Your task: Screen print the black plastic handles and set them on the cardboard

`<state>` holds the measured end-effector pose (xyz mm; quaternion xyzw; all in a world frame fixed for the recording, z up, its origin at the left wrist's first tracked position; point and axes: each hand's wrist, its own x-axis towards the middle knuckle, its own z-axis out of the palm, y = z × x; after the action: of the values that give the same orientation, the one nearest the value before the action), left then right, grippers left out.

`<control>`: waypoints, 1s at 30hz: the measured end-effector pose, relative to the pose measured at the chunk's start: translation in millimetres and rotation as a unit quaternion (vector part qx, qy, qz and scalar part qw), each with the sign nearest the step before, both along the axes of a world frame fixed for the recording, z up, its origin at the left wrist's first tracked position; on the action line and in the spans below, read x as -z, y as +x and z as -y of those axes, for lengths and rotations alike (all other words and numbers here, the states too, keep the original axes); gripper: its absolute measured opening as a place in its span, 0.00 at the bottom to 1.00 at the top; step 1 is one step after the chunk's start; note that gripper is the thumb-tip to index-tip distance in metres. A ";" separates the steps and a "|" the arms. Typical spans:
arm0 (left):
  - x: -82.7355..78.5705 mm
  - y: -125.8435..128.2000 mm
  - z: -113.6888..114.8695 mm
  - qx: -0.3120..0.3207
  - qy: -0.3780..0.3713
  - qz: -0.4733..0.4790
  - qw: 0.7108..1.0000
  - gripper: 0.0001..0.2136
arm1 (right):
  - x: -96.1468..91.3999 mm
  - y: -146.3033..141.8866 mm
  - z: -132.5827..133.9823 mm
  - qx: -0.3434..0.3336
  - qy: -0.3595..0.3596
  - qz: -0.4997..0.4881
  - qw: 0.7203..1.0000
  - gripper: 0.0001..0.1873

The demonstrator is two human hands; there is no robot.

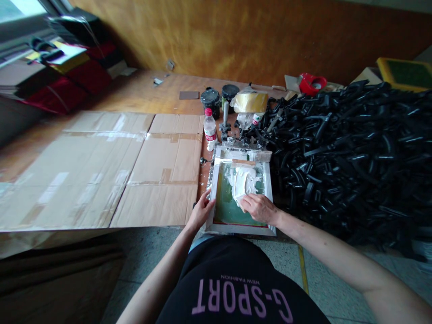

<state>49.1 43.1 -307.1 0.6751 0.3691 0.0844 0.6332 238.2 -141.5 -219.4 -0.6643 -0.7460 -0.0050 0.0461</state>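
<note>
In front of my body lies a screen printing frame [272,204] with pale sides and green mesh. Thick white ink [245,180] is smeared over the mesh's upper middle. My right hand [259,209] is closed over the lower end of the ink, pinching a small squeegee [239,198] coated in white; the fingers partly hide it. At the frame's left side, my left hand [202,209] grips the edge with thumb and fingers. A wooden strip [243,162] lies across the frame's far end.
Flattened cardboard [162,157] covers the table to the left. A large heap of black plastic parts [351,157] fills the right. Beyond the frame stand a bottle with a red cap [209,126], dark jars [209,100] and a yellow tape roll [250,102]. A red tape dispenser [312,84] sits farther back.
</note>
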 end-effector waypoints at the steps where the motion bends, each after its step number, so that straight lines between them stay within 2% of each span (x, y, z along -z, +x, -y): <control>1: -0.4 0.0 0.2 0.001 0.000 0.000 1.000 0.32 | -2.0 0.6 0.3 -0.004 -0.007 -0.007 1.000 0.08; 3: -0.8 -0.2 0.5 0.003 -0.001 -0.001 1.000 0.32 | -7.8 4.3 -2.7 -0.002 -0.026 -0.028 0.999 0.07; 5: -0.8 -0.3 0.5 0.006 -0.003 0.000 1.000 0.32 | -13.4 9.9 -10.4 0.028 -0.038 -0.051 0.998 0.07; 9: 0.9 0.0 0.2 0.005 -0.013 0.001 1.000 0.33 | -11.4 13.3 -25.9 0.110 -0.006 -0.041 0.993 0.08; 11: 2.0 0.6 0.4 -0.004 -0.019 0.006 1.000 0.34 | -4.3 6.9 -24.9 0.110 0.008 -0.013 0.994 0.09; 14: 3.0 1.2 1.1 -0.017 -0.025 0.013 0.999 0.34 | 2.1 -5.1 -13.7 0.056 0.004 -0.007 0.998 0.11; 16: 2.1 1.1 1.1 -0.018 -0.024 0.011 0.999 0.34 | -1.4 -5.8 -9.3 0.033 -0.008 -0.038 0.999 0.09; 18: -0.7 0.5 0.5 -0.009 -0.024 0.009 1.000 0.33 | -10.6 3.7 -13.4 0.069 -0.002 -0.083 0.994 0.06; 20: -5.9 -0.2 -0.6 0.000 -0.028 0.012 1.000 0.34 | -22.5 22.4 -25.1 0.167 0.032 -0.136 0.976 0.06; 22: -13.6 -1.0 -1.5 0.008 -0.039 0.025 0.999 0.34 | -33.9 45.6 -38.5 0.276 0.067 -0.190 0.940 0.13; 24: -24.4 -1.5 -1.8 0.016 -0.051 0.038 0.998 0.35 | -43.0 67.6 -47.5 0.355 0.081 -0.229 0.903 0.17; 26: -37.9 -1.8 -1.3 0.020 -0.059 0.043 0.997 0.36 | -49.0 83.7 -49.7 0.392 0.078 -0.255 0.881 0.16; 30: -66.2 -1.7 0.7 0.010 -0.070 0.039 0.997 0.35 | -54.7 95.0 -42.5 0.401 0.071 -0.299 0.863 0.16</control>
<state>47.4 42.4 -240.9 0.6291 0.3420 0.0779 0.6937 333.2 -98.9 -164.7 -0.8707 -0.3630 0.1234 0.3081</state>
